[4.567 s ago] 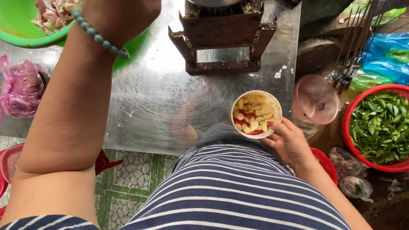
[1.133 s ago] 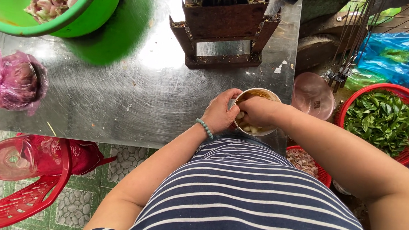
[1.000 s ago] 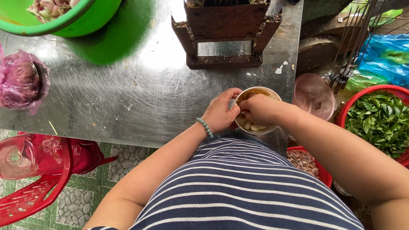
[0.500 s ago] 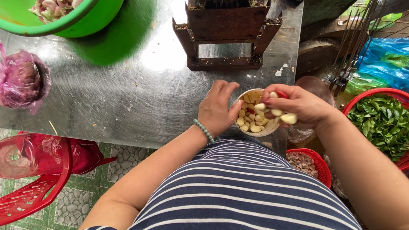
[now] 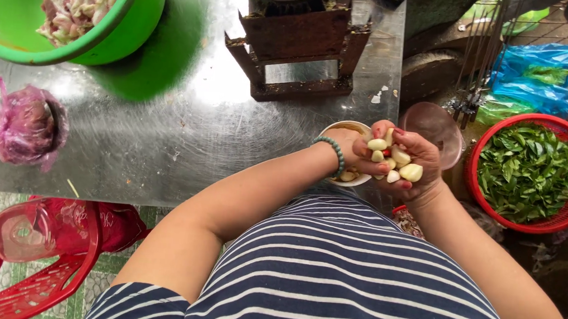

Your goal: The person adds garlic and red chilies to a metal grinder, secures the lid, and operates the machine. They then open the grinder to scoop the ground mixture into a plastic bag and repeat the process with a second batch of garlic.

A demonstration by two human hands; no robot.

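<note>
Since half a second earlier, both hands had drawn together over the near right rim of the bowl (image 5: 345,127): the right hand (image 5: 409,167) had turned palm-up and cupped, and the left hand (image 5: 355,148) had crossed over the bowl to meet it. The right hand was half-closed around a loose heap of peeled garlic (image 5: 395,164), with a sliver of red chilli among the cloves; the left hand's fingers rested against that heap, though whether they pinched a clove could not be told.

The cloves looked light, firm and smooth, probably slick, so they would likely roll off an open palm; a deep cupped hold, steadied from the other side, seemed the safer grip. The bowl itself was small and stood just beneath the left hand, close to the bench (image 5: 165,138) edge nearest the body, where a nudge might tip it off.

Beyond the hands stood a dark stand (image 5: 292,47), leaving a narrow gap. To their right, off the bench, sat a pink lid (image 5: 441,117) and a red basket (image 5: 563,222) of leaves. Open room lay to the left of the hands, across bare steel, as far as the pink bag (image 5: 23,128) and the green tub (image 5: 127,22).
</note>
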